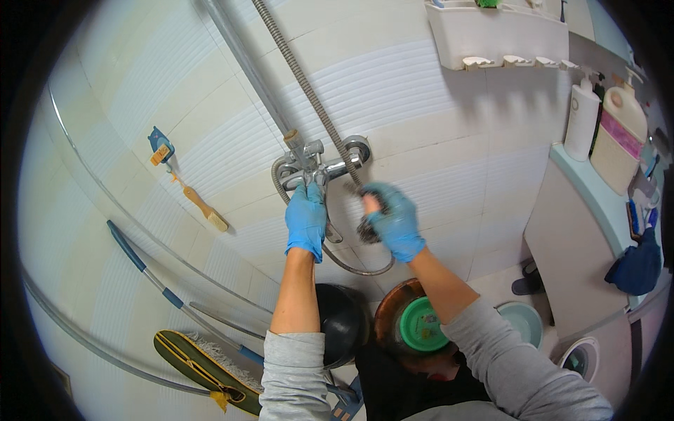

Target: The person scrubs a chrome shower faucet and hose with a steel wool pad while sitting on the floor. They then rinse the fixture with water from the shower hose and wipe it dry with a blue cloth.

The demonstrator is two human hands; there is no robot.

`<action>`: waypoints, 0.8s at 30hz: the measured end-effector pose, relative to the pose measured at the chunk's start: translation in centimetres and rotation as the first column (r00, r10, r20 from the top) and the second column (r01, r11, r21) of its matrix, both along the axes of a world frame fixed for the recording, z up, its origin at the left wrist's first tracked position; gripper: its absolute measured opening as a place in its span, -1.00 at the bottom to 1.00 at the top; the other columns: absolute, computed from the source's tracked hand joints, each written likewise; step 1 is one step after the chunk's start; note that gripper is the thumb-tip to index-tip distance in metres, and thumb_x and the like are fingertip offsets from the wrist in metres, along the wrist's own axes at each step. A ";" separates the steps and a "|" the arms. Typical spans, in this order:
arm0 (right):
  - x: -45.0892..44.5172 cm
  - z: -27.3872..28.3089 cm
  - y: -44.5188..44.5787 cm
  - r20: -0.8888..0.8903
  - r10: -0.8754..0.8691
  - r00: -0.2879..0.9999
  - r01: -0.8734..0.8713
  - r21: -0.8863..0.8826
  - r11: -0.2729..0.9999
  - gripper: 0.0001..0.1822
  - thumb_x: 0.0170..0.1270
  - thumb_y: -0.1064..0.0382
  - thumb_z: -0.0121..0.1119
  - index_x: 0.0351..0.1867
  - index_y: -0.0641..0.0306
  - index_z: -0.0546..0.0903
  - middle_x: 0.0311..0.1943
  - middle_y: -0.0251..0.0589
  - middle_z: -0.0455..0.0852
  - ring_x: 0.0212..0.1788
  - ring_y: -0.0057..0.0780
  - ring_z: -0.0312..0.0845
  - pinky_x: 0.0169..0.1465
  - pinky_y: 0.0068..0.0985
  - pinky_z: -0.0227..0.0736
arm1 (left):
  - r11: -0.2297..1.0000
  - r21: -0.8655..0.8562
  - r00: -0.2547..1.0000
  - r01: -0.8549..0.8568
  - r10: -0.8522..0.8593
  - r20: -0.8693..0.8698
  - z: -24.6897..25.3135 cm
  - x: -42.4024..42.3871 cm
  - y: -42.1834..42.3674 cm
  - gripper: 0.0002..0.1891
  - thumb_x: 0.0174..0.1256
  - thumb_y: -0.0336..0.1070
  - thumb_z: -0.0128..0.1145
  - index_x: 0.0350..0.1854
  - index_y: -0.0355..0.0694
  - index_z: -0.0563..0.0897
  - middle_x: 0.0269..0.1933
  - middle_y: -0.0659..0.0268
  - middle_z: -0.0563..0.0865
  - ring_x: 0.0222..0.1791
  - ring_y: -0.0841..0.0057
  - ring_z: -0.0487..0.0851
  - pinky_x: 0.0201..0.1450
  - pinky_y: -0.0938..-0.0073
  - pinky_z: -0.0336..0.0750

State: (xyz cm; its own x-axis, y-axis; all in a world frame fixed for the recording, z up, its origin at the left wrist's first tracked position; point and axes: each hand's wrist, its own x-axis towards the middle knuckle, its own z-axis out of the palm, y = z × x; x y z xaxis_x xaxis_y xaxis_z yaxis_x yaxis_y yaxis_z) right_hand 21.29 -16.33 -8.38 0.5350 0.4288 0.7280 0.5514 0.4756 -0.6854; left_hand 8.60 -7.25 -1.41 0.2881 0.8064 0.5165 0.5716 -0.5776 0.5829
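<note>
A chrome shower mixer tap (337, 167) is fixed to the tiled wall in front of me. My left hand (306, 217), in a blue disposable glove, holds the tap's front from below, its fingertips partly hidden against the metal. To the right, my right hand (394, 218) wears the same kind of glove and grips a dark, tangled scouring pad (368, 231). Motion blurs both that hand and the pad, which are beside the metal shower hose (316, 94). A grey riser pipe (247, 66) runs up from the tap.
Below are a black bucket (339, 321) and a green basin (413, 334) over a brown tub (387, 316). A mop (210, 368) leans at left, near a hanging wooden brush (205, 208). Pump bottles (582, 121) stand on the right counter (590, 197); a white wall rack (495, 37) hangs above.
</note>
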 end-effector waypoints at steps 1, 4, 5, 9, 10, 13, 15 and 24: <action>0.7 1.6 -1.1 -0.171 0.038 0.985 -0.032 0.040 0.999 -0.77 0.21 0.25 0.21 -0.12 0.25 0.61 -0.26 -0.06 0.67 -0.29 -0.19 0.62 -0.15 -0.34 0.52 | 0.999 -0.028 0.999 -0.023 0.022 -0.049 0.1 0.0 0.1 -0.47 0.41 0.02 -0.20 0.03 -0.41 0.53 -0.14 -0.25 0.64 -0.10 -0.13 0.61 -0.01 0.10 0.46; 3.2 4.5 0.6 -0.189 0.017 0.982 0.012 0.152 0.988 -0.75 0.24 0.17 0.21 -0.15 0.26 0.63 -0.21 -0.07 0.67 -0.19 -0.25 0.59 -0.07 -0.36 0.49 | 0.991 -0.106 0.981 -0.078 0.058 -0.185 1.1 -0.3 0.8 -0.45 0.41 0.06 -0.23 -0.13 -0.44 0.55 -0.20 -0.26 0.65 -0.15 -0.16 0.61 -0.04 0.03 0.45; 3.0 5.3 1.5 -0.098 0.029 0.995 -0.012 0.173 0.985 -0.76 0.24 0.17 0.19 -0.14 0.23 0.64 -0.20 -0.05 0.66 -0.16 -0.22 0.59 -0.05 -0.34 0.49 | 0.993 -0.072 0.975 -0.094 0.077 -0.210 1.1 -0.4 0.7 -0.45 0.41 0.07 -0.24 -0.13 -0.44 0.54 -0.21 -0.26 0.64 -0.15 -0.17 0.61 -0.05 0.02 0.45; 3.3 4.2 5.3 0.193 -0.148 0.970 0.134 0.083 0.987 -0.76 0.25 0.17 0.17 -0.09 0.14 0.65 -0.32 0.00 0.62 -0.22 -0.09 0.58 -0.13 -0.32 0.49 | 0.994 -0.055 0.964 -0.091 0.074 -0.254 1.1 0.5 0.4 -0.44 0.42 0.07 -0.25 -0.14 -0.46 0.54 -0.22 -0.28 0.64 -0.15 -0.19 0.60 -0.05 0.00 0.45; 3.0 3.8 5.6 0.118 -0.137 0.983 0.132 0.054 0.990 -0.77 0.27 0.15 0.13 -0.11 0.12 0.65 -0.32 0.02 0.61 -0.20 -0.04 0.56 -0.11 -0.25 0.48 | 0.992 -0.084 0.965 -0.094 0.070 -0.253 0.9 0.4 0.6 -0.44 0.43 0.07 -0.25 -0.14 -0.46 0.54 -0.22 -0.29 0.64 -0.15 -0.19 0.60 -0.05 -0.01 0.44; 3.2 0.1 6.0 0.077 -0.155 0.985 0.167 -0.185 0.968 -0.77 0.28 0.11 0.09 -0.13 0.10 0.64 -0.32 0.05 0.60 -0.20 0.04 0.55 -0.14 -0.16 0.46 | 0.987 -0.109 0.972 -0.116 0.090 -0.216 0.6 0.5 1.1 -0.43 0.44 0.06 -0.27 -0.14 -0.47 0.53 -0.20 -0.30 0.63 -0.13 -0.20 0.60 -0.03 0.00 0.44; 3.1 -4.4 5.1 0.118 -0.090 0.989 0.123 -0.309 0.943 -0.77 0.27 0.12 0.10 -0.13 0.12 0.64 -0.33 0.07 0.61 -0.23 0.06 0.55 -0.17 -0.16 0.47 | 0.986 -0.100 0.969 -0.136 0.111 -0.221 0.7 0.5 0.7 -0.43 0.45 0.06 -0.29 -0.14 -0.47 0.52 -0.19 -0.30 0.63 -0.12 -0.20 0.59 -0.01 -0.01 0.44; 7.0 -17.2 -5.9 -0.613 -0.046 0.789 -0.099 -0.201 0.975 -0.68 0.30 0.14 0.20 -0.07 0.33 0.65 -0.26 -0.23 0.71 -0.22 -0.56 0.56 -0.07 -0.53 0.51 | 0.997 -0.079 0.982 0.026 -0.041 -0.185 -1.0 0.0 4.0 -0.45 0.47 0.04 -0.30 -0.02 -0.44 0.51 0.03 -0.24 0.57 0.07 -0.12 0.52 0.11 0.06 0.39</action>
State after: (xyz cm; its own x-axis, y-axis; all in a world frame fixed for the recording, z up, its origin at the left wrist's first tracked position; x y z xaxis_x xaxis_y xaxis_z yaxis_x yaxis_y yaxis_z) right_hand 28.32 -22.22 -25.58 0.8214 0.5524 0.1421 -0.0281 0.2880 -0.9572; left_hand 8.59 -3.27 -2.41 0.4013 0.8294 0.3886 0.6556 -0.5564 0.5106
